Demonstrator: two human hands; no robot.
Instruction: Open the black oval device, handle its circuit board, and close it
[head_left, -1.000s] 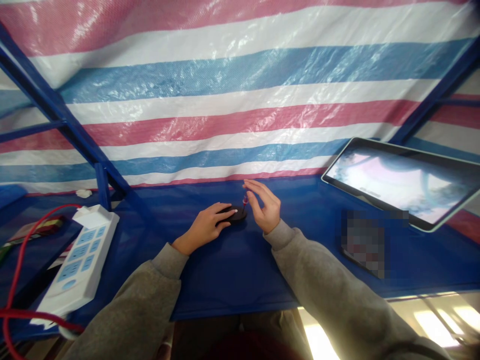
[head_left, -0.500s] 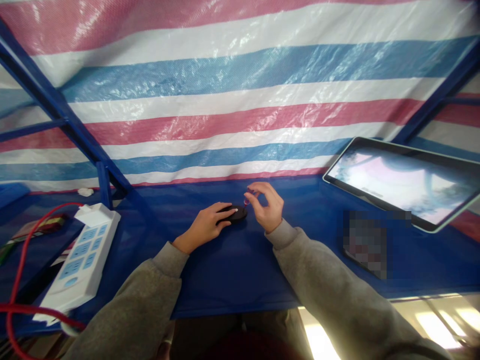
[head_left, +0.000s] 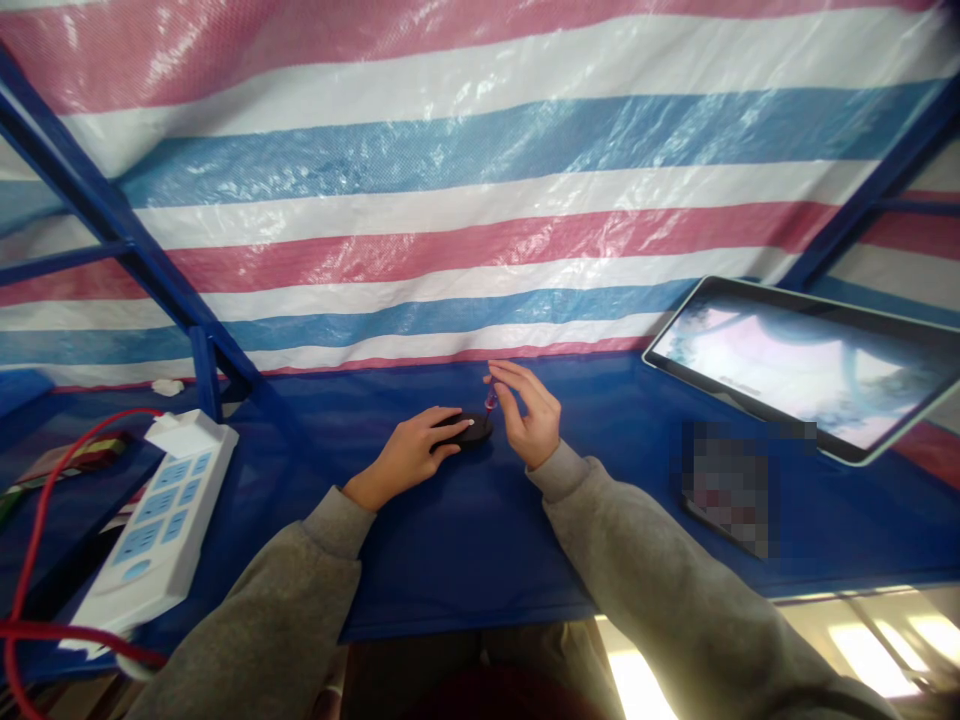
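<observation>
A black oval object (head_left: pixel 475 432), shaped like a computer mouse, lies on the blue tabletop (head_left: pixel 465 540). My left hand (head_left: pixel 414 448) holds it down from the left, fingers over its top and thumb along its near side. Over its right end stands a small screwdriver (head_left: pixel 491 398) with a clear purplish handle, its shaft pointing down at the object. Thumb and fingers of my right hand (head_left: pixel 531 412) are closed around the handle's upper part. Whether the tip sits in a screw is too small to tell.
At the left are a white power strip (head_left: pixel 161 520) and a red cable (head_left: pixel 37 520). A tablet-like screen (head_left: pixel 810 365) leans at the right, with a blurred-out dark item (head_left: pixel 727 495) before it. Behind hangs a striped plastic sheet (head_left: pixel 480 230) between blue metal bars.
My right hand's fingers have shifted slightly up and left, extending more over the handle; the screwdriver shows more clearly now. My left hand keeps its hold on the black object.
</observation>
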